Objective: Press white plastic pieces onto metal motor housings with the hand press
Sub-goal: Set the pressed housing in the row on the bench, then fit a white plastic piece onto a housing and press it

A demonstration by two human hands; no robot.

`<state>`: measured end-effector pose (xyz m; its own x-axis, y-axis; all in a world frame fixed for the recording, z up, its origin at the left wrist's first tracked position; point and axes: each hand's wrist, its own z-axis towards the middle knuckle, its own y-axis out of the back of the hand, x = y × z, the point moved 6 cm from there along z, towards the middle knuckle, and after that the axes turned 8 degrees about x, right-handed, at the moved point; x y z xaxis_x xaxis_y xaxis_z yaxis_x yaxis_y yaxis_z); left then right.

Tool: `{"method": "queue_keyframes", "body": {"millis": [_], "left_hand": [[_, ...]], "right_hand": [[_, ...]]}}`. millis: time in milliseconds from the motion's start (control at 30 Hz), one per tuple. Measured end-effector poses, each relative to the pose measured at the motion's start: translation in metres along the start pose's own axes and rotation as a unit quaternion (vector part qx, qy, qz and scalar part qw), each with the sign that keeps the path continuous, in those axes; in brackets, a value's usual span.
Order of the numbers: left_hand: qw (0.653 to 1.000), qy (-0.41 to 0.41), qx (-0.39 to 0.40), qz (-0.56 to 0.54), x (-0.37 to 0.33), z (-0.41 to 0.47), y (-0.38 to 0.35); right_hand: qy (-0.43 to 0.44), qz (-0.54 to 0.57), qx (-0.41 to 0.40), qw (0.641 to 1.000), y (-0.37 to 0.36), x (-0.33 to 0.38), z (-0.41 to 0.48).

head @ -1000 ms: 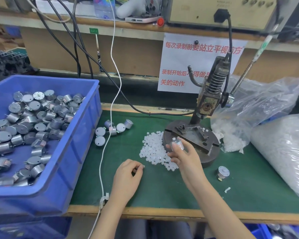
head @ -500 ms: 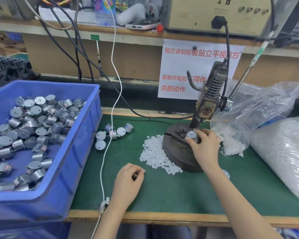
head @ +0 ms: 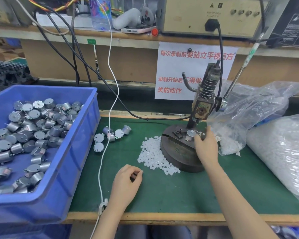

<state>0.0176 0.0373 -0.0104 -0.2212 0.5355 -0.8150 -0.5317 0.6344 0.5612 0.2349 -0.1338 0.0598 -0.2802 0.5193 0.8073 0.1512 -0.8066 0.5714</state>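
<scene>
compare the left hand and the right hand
The left hand lies on the mat near its front edge; the right hand reaches out to the press. The left hand pinches a small white piece; the right hand holds a motor seated on the press. Both are bare, and each holds a part.

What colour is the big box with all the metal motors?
Blue bin, seen in the head view.

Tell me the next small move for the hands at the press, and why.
Probably bring the left hand over and set its pinched white plastic piece on the motor housing. The right hand holds that housing seated on the press base, and no white piece shows on its top.
</scene>
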Motion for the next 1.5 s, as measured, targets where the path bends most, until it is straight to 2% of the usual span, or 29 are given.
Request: {"method": "queue_keyframes", "body": {"millis": [100, 233, 300, 400, 467, 533, 667, 900, 1200, 1267, 1367, 1433, 1500], "left_hand": [[1.0, 0.005, -0.002, 0.0, 0.001, 0.001, 0.0], [1.0, 0.009, -0.001, -0.007, 0.001, 0.0, 0.001], [1.0, 0.012, 0.0, -0.007, 0.001, 0.0, 0.001], [1.0, 0.012, 0.0, -0.008, -0.001, 0.0, 0.001], [1.0, 0.012, 0.0, -0.008, -0.002, -0.001, 0.001], [1.0, 0.011, -0.002, -0.005, -0.002, -0.001, 0.002], [1.0, 0.012, -0.004, 0.001, 0.0, -0.001, 0.002], [1.0, 0.004, -0.005, 0.002, -0.003, -0.001, 0.001], [0.999, -0.01, -0.001, 0.042, -0.006, -0.001, 0.0], [0.999, -0.011, 0.001, 0.047, -0.006, 0.0, 0.0], [0.999, -0.013, 0.0, 0.042, -0.006, 0.0, 0.0], [0.999, -0.014, -0.001, 0.037, -0.007, 0.0, 0.0], [0.999, -0.014, -0.002, 0.036, -0.007, 0.0, 0.0]], "right_hand": [[0.012, 0.174, -0.055, 0.983, 0.034, 0.015, 0.01], [0.034, 0.349, -0.026, 0.936, 0.075, 0.056, 0.047], [0.045, 0.41, -0.016, 0.911, 0.092, 0.078, 0.061], [0.073, 0.443, -0.023, 0.893, 0.109, 0.1, 0.063], [0.1, 0.424, -0.034, 0.899, 0.108, 0.098, 0.047], [0.135, 0.362, -0.041, 0.921, 0.104, 0.088, 0.027], [0.178, 0.28, -0.013, 0.943, 0.102, 0.085, 0.008], [0.179, 0.316, -0.073, 0.929, 0.098, 0.084, 0.008], [0.203, 0.307, -0.079, 0.926, 0.089, 0.078, 0.006], [0.185, 0.283, -0.085, 0.937, 0.083, 0.067, 0.007], [0.087, 0.2, -0.108, 0.97, 0.067, 0.031, 0.007], [0.016, 0.105, -0.049, 0.993, 0.045, 0.005, 0.008], [-0.004, 0.04, 0.026, 0.999, 0.021, -0.01, 0.008]]}}
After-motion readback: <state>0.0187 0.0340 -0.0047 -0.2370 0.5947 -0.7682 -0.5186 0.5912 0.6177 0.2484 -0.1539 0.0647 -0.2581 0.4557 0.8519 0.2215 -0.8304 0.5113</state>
